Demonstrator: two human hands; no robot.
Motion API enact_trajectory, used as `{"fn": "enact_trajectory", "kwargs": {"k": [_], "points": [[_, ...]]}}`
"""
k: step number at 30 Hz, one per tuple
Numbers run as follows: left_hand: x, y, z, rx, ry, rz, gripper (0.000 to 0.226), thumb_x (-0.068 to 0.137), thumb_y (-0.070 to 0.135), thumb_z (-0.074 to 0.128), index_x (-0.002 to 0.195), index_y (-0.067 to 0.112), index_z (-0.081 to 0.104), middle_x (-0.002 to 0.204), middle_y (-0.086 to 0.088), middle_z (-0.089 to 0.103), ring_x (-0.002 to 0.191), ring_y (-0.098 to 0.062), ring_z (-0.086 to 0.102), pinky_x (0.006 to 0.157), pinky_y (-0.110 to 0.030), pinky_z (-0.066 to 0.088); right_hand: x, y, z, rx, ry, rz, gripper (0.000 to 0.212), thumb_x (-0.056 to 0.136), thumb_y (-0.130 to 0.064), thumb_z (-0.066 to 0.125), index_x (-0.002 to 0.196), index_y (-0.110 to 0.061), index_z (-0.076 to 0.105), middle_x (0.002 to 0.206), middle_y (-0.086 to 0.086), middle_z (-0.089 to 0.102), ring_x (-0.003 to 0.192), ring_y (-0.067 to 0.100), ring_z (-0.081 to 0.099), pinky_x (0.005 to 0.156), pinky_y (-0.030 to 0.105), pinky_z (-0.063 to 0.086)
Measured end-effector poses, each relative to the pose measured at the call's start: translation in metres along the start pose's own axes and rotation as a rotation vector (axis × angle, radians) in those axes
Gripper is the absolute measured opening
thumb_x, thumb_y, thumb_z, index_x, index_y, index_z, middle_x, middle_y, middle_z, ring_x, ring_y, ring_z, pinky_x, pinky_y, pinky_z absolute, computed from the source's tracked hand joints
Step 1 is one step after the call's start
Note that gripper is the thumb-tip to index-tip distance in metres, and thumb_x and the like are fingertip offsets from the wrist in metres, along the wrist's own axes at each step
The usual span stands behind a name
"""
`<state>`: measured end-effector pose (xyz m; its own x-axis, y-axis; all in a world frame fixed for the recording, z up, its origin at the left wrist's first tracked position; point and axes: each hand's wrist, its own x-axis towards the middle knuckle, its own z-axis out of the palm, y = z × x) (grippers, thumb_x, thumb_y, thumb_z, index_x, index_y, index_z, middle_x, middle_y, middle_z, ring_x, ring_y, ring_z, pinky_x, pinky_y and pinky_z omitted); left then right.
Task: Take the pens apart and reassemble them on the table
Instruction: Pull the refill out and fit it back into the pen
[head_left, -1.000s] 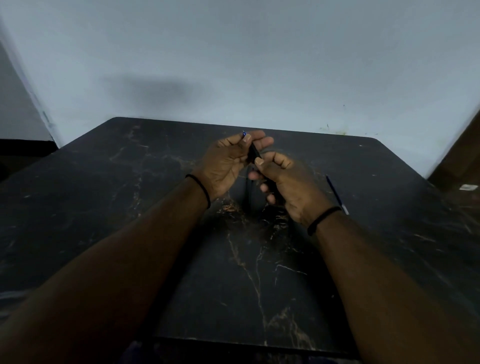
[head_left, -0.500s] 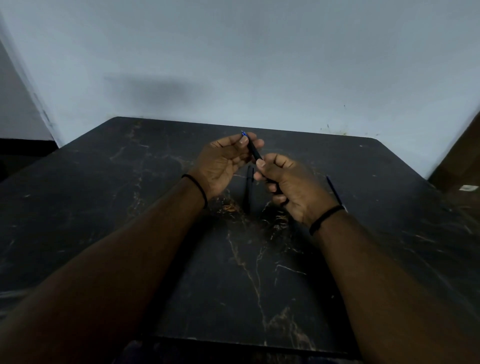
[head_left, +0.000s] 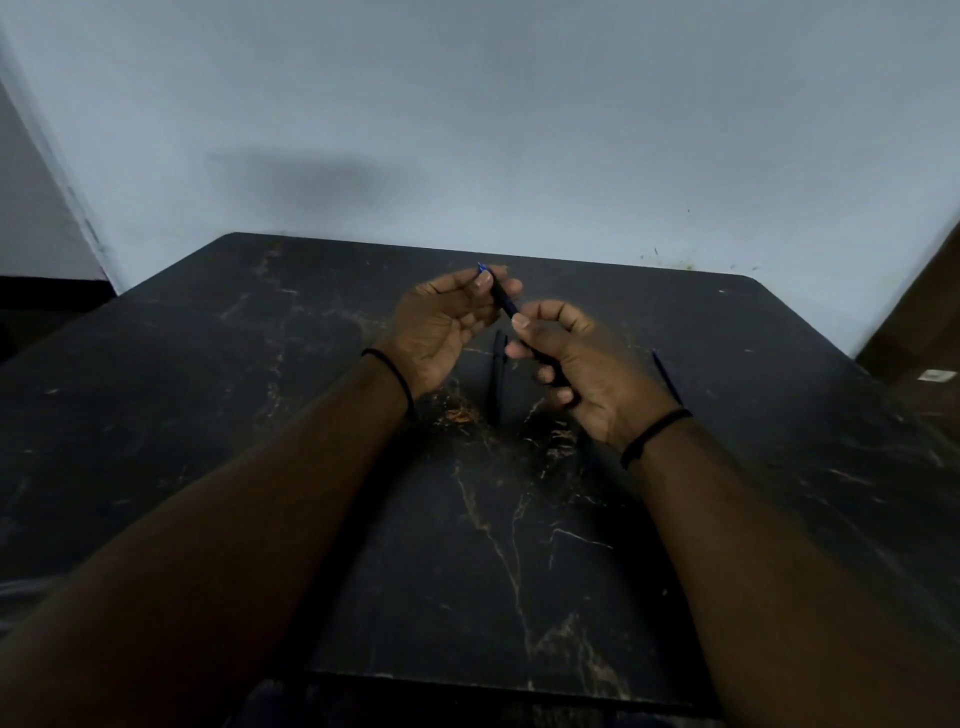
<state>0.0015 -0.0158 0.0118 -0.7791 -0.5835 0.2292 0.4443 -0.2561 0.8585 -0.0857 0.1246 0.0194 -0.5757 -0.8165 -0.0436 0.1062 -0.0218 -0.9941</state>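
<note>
Both hands hold one black pen (head_left: 503, 299) above the middle of the dark marble table (head_left: 519, 545). My left hand (head_left: 441, 325) pinches its upper end, where a small blue tip sticks out past the thumb. My right hand (head_left: 587, 369) grips the lower part of the barrel, which runs down into the palm and is mostly hidden. A second black pen (head_left: 497, 382) lies flat on the table between my wrists. A thin blue refill (head_left: 666, 375) lies on the table just right of my right hand.
A pale wall (head_left: 519, 130) rises right behind the table's far edge. A brown surface with a small white object (head_left: 936, 374) sits past the table's right side. The table's near edge runs below my forearms.
My hands have drawn slightly apart along the pen, showing more of its barrel between them. The pen lying on the table has come into view between my wrists.
</note>
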Motion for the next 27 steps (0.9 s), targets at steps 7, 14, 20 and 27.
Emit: {"fn": "enact_trajectory", "kwargs": {"k": [7, 14, 20, 27], "points": [[0.0005, -0.0015, -0.0004, 0.003, -0.009, 0.007, 0.015, 0.095, 0.003, 0.051, 0.099, 0.005, 0.066, 0.091, -0.009, 0.076, 0.092, -0.019, 0.072, 0.100, -0.035, 0.049, 0.0043, 0.0051, 0.0003, -0.072, 0.032, -0.016, 0.016, 0.099, -0.025, 0.060, 0.091, -0.015, 0.069, 0.071, -0.002, 0.067, 0.047, 0.005, 0.040, 0.033, 0.014, 0.024], [0.0006, -0.0022, -0.0027, 0.006, -0.030, 0.017, 0.015, 0.093, 0.006, 0.054, 0.100, 0.006, 0.067, 0.092, -0.010, 0.075, 0.094, -0.021, 0.071, 0.095, -0.033, 0.054, 0.0016, 0.0021, 0.0017, -0.046, 0.045, -0.014, 0.012, 0.095, -0.031, 0.065, 0.098, -0.019, 0.064, 0.074, 0.002, 0.074, 0.049, 0.007, 0.042, 0.034, 0.015, 0.024], [0.0008, -0.0030, -0.0028, -0.004, -0.031, 0.017, 0.016, 0.095, 0.003, 0.051, 0.101, 0.004, 0.066, 0.091, -0.010, 0.075, 0.093, -0.020, 0.072, 0.091, -0.029, 0.056, 0.0024, 0.0042, 0.0015, -0.132, 0.025, -0.026, 0.026, 0.102, -0.031, 0.054, 0.090, -0.014, 0.070, 0.071, -0.003, 0.073, 0.049, 0.007, 0.042, 0.034, 0.016, 0.025], [0.0005, -0.0029, -0.0034, 0.019, -0.043, 0.020, 0.016, 0.095, 0.005, 0.052, 0.100, 0.006, 0.067, 0.092, -0.008, 0.075, 0.094, -0.019, 0.071, 0.095, -0.034, 0.052, -0.0005, 0.0022, 0.0032, -0.101, 0.049, -0.048, 0.019, 0.092, -0.029, 0.070, 0.105, -0.021, 0.059, 0.079, 0.002, 0.074, 0.051, 0.008, 0.044, 0.036, 0.016, 0.024]]}}
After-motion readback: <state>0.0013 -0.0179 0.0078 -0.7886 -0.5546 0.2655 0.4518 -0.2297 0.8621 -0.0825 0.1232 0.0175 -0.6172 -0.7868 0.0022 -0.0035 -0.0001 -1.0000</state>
